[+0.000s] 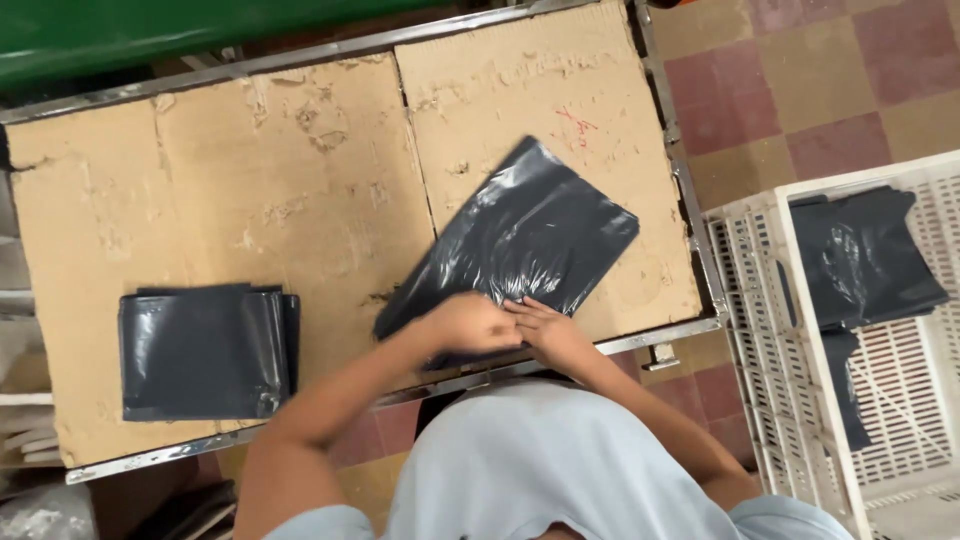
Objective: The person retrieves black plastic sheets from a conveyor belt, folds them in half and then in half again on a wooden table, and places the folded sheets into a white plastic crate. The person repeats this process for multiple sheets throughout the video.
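While the black plastic bag [520, 240] lies flat and skewed on the cardboard-topped table [250, 190], my left hand [470, 322] and right hand [545, 328] both pinch its near edge. Looks light, limp, slippery; best held at that edge. Folded stack [205, 350] sits left.

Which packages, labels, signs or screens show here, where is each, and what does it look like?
Black plastic bag: flat, glossy, angled on the cardboard-covered table, both hands, left hand and right hand, at its near edge.
Stack of black bags: squared pile, table's near left.
Black bags: crumpled in the white plastic crate, right.
Red handwritten mark: on the cardboard.
No screens or signs.
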